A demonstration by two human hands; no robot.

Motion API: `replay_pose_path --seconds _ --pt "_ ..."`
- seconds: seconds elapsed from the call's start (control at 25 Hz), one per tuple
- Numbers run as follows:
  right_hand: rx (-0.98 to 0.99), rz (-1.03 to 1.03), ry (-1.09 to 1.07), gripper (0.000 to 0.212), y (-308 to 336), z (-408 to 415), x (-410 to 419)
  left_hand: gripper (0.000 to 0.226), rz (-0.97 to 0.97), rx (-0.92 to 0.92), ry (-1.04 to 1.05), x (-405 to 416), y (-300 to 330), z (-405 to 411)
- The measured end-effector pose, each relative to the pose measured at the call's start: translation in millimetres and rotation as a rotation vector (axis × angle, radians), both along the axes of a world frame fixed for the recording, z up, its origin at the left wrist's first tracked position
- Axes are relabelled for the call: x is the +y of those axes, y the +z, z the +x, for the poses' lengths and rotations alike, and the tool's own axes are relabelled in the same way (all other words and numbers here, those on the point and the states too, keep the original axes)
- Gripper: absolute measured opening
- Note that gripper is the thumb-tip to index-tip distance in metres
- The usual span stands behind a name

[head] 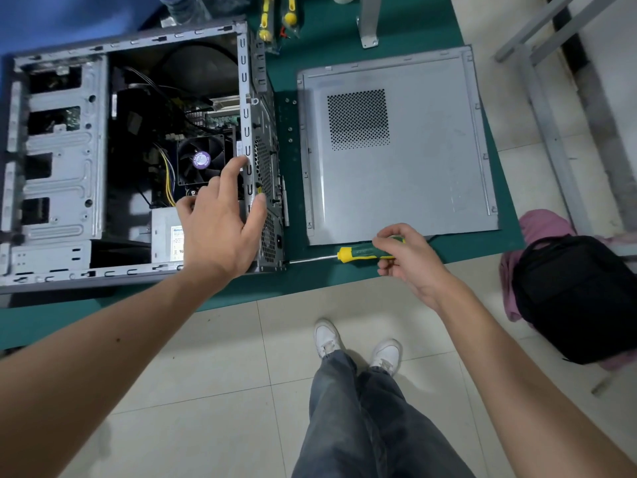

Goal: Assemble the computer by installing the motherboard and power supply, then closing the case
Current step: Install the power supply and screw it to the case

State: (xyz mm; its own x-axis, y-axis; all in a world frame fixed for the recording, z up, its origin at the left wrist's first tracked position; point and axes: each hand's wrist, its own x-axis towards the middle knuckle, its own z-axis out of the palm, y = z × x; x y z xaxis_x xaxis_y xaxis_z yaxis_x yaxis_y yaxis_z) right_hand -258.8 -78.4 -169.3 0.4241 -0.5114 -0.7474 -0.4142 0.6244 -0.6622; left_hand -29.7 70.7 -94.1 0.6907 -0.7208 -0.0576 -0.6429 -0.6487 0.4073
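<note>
Case (62, 160): we see it lying open on its side at the left of the green mat (344, 274), side panel off.
Inside case: motherboard (213, 115) w/ CPU fan (200, 160) toward the right wall; power supply (167, 236) in the near-right corner; yellow & black wires (165, 174) left of the fan.
Drive cage (58, 143): left part of case; bays look dark, contents hard to make out.
Left hand (220, 222): fingers spread & straight, resting on the case's right rim, over the psu; holds nothing.
Right hand (410, 257): fingers curled round the handle of the screwdriver (365, 253); its tip touches the case's near-right corner.
Side panel (396, 146): flat on the mat, right of case, a narrow gap between; near edge just beside the screwdriver.
Edges: mat's near edge runs just past the case & panel.
Cut off: bagged yellow tools (275, 19) at the far edge, partly out of view.
Floor: black bag (572, 298) at right.
</note>
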Motion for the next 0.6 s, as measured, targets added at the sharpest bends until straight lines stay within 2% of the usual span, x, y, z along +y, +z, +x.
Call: replay_pose_path --seconds 0.08,0.2,0.28,0.4,0.48,0.56,0.6 --pt "-0.029 -0.022 -0.036 0.009 -2.8 -3.2 -0.2 0.047 -0.009 -0.001 0.002 0.0 -0.2 0.9" --pt "0.135 -0.086 0.081 0.031 -3.6 -3.0 0.2 0.047 -0.010 -0.005 0.009 -0.5 -1.1 0.2" --pt "0.216 -0.119 0.176 0.038 -2.5 -0.9 -0.6 0.047 -0.009 -0.002 0.008 0.3 -1.6 0.0" --pt "0.039 -0.019 0.085 0.020 1.0 0.6 -3.9 0.047 -0.012 -0.004 0.007 0.8 -0.3 0.5" --pt "-0.049 -0.034 0.042 0.014 1.6 -0.8 -5.8 0.047 -0.017 0.001 0.006 0.7 0.3 1.0" --pt "0.032 -0.119 0.086 0.018 -0.1 0.6 -5.4 0.047 -0.017 -0.003 0.008 -0.2 -0.3 0.9" --pt "0.110 -0.148 0.130 0.028 -0.4 2.5 -5.2 0.047 -0.014 -0.005 0.009 -0.4 -0.9 1.2"
